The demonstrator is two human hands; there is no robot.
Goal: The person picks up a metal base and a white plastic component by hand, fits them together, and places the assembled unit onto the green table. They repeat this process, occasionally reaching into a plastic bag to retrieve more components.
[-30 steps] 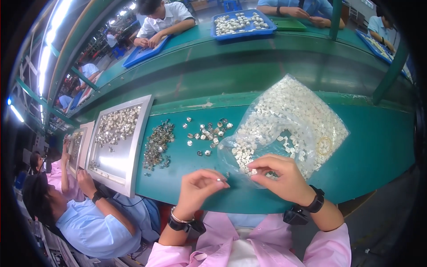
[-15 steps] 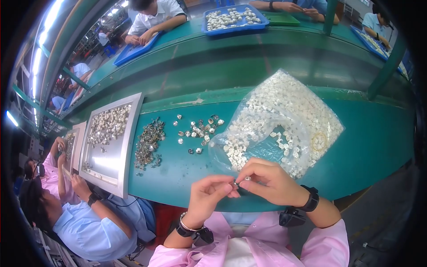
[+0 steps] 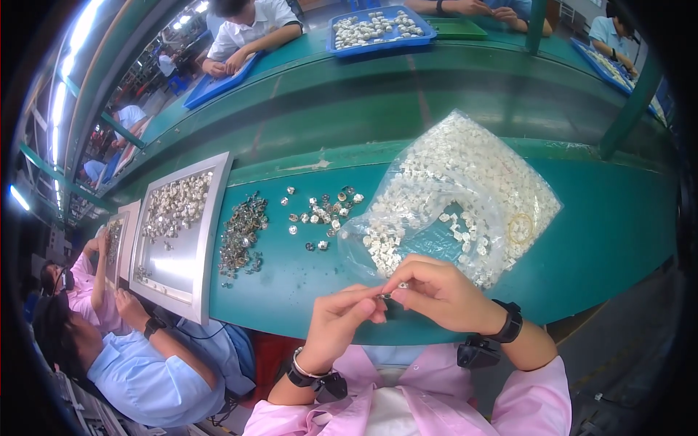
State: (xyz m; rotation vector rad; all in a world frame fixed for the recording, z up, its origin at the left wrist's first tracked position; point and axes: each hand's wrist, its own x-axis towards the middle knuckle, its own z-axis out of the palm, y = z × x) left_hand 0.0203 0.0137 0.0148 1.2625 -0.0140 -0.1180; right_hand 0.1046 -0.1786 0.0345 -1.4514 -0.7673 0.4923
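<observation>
Over the table's near edge, my left hand point(image 3: 340, 312) and my right hand point(image 3: 440, 294) meet fingertip to fingertip. Pinched in my left fingers is a small dark metal part point(image 3: 384, 296), which my right fingertips also touch. A small white part point(image 3: 403, 285) shows between the fingers of my right hand. Just beyond my hands lies an open clear plastic bag point(image 3: 538, 192) full of small white parts. To the left are loose white-and-metal pieces point(image 3: 320, 216) and a heap of small metal parts point(image 3: 243, 229).
Left of the heap, a metal-framed tray point(image 3: 203, 272) holds many white pieces. Co-workers sit at the left, one in a blue shirt point(image 3: 156, 370). Across a green ledge point(image 3: 349, 102), others work by blue trays point(image 3: 382, 47). A green post point(image 3: 632, 109) rises at the right.
My fingertips have shifted slightly against the metal part, and my right hand sits a little further left. The view has moved slightly; the piles look the same.
</observation>
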